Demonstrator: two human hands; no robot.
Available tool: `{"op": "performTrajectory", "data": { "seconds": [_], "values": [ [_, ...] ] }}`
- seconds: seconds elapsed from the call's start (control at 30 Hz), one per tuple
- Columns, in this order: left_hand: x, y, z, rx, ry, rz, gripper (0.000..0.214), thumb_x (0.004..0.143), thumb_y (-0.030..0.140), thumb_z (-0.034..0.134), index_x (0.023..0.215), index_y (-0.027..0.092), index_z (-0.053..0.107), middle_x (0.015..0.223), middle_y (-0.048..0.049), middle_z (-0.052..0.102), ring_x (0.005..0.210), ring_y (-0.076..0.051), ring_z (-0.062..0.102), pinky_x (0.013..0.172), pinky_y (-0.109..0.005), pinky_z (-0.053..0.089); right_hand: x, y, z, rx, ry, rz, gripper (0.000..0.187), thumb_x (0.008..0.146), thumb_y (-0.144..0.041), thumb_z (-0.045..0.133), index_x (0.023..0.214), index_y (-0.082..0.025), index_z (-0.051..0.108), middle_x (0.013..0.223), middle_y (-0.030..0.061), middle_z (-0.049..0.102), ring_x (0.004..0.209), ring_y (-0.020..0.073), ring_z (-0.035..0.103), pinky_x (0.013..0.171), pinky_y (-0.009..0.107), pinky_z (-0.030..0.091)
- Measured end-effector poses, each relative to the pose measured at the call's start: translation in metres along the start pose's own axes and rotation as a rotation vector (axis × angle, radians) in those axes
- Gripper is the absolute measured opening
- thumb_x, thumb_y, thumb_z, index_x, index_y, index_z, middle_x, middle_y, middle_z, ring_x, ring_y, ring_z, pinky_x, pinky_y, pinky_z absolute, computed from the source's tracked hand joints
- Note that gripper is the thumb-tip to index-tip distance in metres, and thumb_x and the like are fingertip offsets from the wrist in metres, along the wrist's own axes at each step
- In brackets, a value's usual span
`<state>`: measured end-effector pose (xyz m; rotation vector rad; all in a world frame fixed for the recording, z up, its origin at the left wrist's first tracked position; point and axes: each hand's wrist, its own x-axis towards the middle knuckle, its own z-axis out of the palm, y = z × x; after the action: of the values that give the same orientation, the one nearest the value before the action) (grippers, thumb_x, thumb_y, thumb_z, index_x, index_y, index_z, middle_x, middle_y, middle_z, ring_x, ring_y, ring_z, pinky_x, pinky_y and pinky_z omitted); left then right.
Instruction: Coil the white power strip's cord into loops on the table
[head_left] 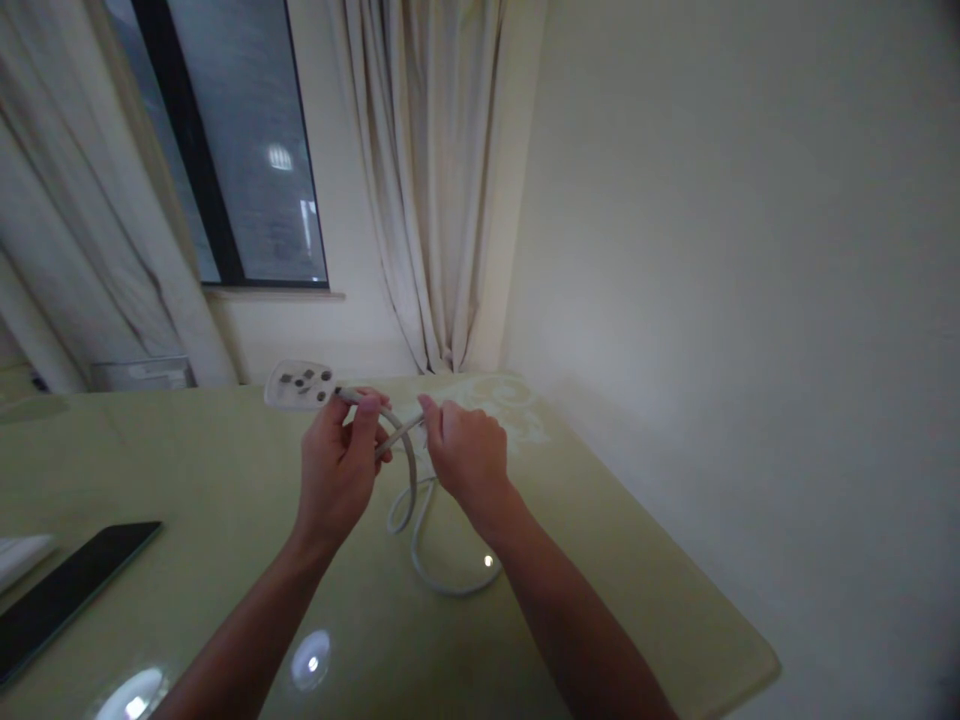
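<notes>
A pale grey cable [454,592] runs between my two hands, and its slack lies in loose curves on the table below them. My left hand [341,465] is closed on the cable, with the thumb and fingers pinching a bent stretch of it. Near that hand's fingertips the cable shows a dark end. My right hand [469,455] is closed as well, gripping another stretch between thumb and fingers. Two stretches cross in the gap between the hands. Part of the slack is hidden behind my right wrist.
The glossy greenish table [600,600] meets a plain wall [712,300] on the right. Beyond my left hand sits a white tray-like piece with dark round spots [296,390]. A dark flat slab [75,585] and a white object [22,558] lie at left. Curtains [427,180] hang behind.
</notes>
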<state>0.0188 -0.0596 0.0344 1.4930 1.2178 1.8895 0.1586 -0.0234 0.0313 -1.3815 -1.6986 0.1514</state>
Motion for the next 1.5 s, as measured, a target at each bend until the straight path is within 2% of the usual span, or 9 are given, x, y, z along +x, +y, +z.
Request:
{"op": "performTrajectory", "data": {
  "seconds": [0.13, 0.27, 0.37, 0.57, 0.77, 0.93, 1.13, 1.33, 1.5],
  "values": [
    [-0.003, 0.001, 0.005, -0.111, 0.003, -0.124, 0.038, 0.1, 0.061, 0.062, 0.103, 0.023, 0.062, 0.064, 0.0053, 0.056, 0.044, -0.01, 0.055, 0.038, -0.015, 0.037, -0.001, -0.005, -0.002, -0.028, 0.003, -0.009, 0.044, 0.107, -0.059, 0.052, 0.092, -0.021, 0.068, 0.065, 0.0067, 0.063, 0.066, 0.0212, 0.06, 0.067, 0.031, 0.034],
    [0.0, 0.003, 0.006, -0.215, 0.049, -0.167, 0.041, 0.096, 0.063, 0.067, 0.1, 0.023, 0.062, 0.067, 0.0048, 0.056, 0.044, -0.009, 0.053, 0.037, -0.015, 0.037, -0.008, -0.012, -0.005, 0.018, -0.201, -0.138, 0.055, 0.113, -0.056, 0.036, 0.086, -0.019, 0.066, 0.077, 0.009, 0.069, 0.073, 0.0207, 0.065, 0.07, 0.032, 0.039],
    [0.005, 0.004, 0.003, -0.315, 0.095, -0.12, 0.042, 0.092, 0.062, 0.073, 0.091, 0.021, 0.062, 0.068, 0.0041, 0.054, 0.046, -0.007, 0.047, 0.038, -0.016, 0.038, -0.018, -0.02, -0.001, 0.19, -0.318, -0.301, 0.049, 0.112, -0.057, 0.038, 0.095, -0.02, 0.067, 0.097, 0.008, 0.074, 0.088, 0.0207, 0.068, 0.078, 0.031, 0.046],
    [0.012, 0.006, -0.005, -0.289, 0.107, -0.117, 0.035, 0.093, 0.055, 0.074, 0.09, 0.021, 0.066, 0.072, 0.0014, 0.057, 0.048, -0.009, 0.047, 0.035, -0.017, 0.033, -0.025, -0.024, 0.003, 0.225, -0.158, -0.288, 0.04, 0.098, -0.057, 0.066, 0.113, -0.02, 0.062, 0.112, 0.0101, 0.072, 0.102, 0.0262, 0.068, 0.091, 0.041, 0.053],
    [0.007, 0.009, -0.002, -0.277, 0.058, -0.106, 0.036, 0.094, 0.057, 0.072, 0.093, 0.021, 0.066, 0.069, 0.0025, 0.057, 0.048, -0.009, 0.049, 0.036, -0.016, 0.035, -0.014, -0.012, -0.008, 0.328, -0.107, -0.365, 0.079, 0.084, -0.049, 0.086, 0.147, -0.02, 0.05, 0.128, 0.0131, 0.061, 0.119, 0.0279, 0.061, 0.109, 0.048, 0.053],
    [0.006, 0.01, -0.004, -0.23, 0.041, -0.094, 0.04, 0.094, 0.059, 0.072, 0.093, 0.02, 0.066, 0.067, 0.003, 0.058, 0.047, -0.009, 0.051, 0.039, -0.017, 0.041, -0.005, -0.001, -0.012, 0.355, -0.247, -0.391, 0.066, 0.089, -0.048, 0.082, 0.144, -0.02, 0.059, 0.133, 0.0126, 0.056, 0.128, 0.027, 0.058, 0.118, 0.047, 0.049],
    [0.007, 0.011, -0.004, -0.242, 0.076, -0.175, 0.037, 0.094, 0.058, 0.071, 0.093, 0.022, 0.064, 0.072, 0.0037, 0.059, 0.046, -0.007, 0.05, 0.038, -0.014, 0.038, -0.009, 0.001, 0.004, 0.357, -0.291, -0.461, 0.077, 0.086, -0.022, 0.079, 0.156, -0.023, 0.046, 0.141, 0.0129, 0.051, 0.134, 0.0255, 0.055, 0.122, 0.046, 0.046],
    [0.012, 0.021, -0.017, -0.144, 0.009, -0.129, 0.037, 0.092, 0.056, 0.074, 0.09, 0.019, 0.068, 0.077, 0.0007, 0.063, 0.049, -0.006, 0.05, 0.04, -0.013, 0.04, -0.017, -0.003, 0.027, 0.231, -0.176, -0.467, 0.05, 0.083, 0.0, 0.051, 0.128, -0.021, 0.06, 0.117, 0.0092, 0.063, 0.109, 0.0224, 0.063, 0.098, 0.037, 0.056],
    [0.021, 0.029, -0.039, -0.215, -0.109, -0.259, 0.034, 0.086, 0.049, 0.082, 0.094, 0.016, 0.075, 0.081, -0.0001, 0.065, 0.046, -0.003, 0.045, 0.035, -0.01, 0.033, -0.006, 0.004, 0.011, 0.028, -0.207, -0.709, 0.026, 0.096, -0.006, 0.055, 0.115, -0.02, 0.066, 0.103, 0.0065, 0.071, 0.093, 0.0206, 0.066, 0.085, 0.032, 0.053]
  ]
}}
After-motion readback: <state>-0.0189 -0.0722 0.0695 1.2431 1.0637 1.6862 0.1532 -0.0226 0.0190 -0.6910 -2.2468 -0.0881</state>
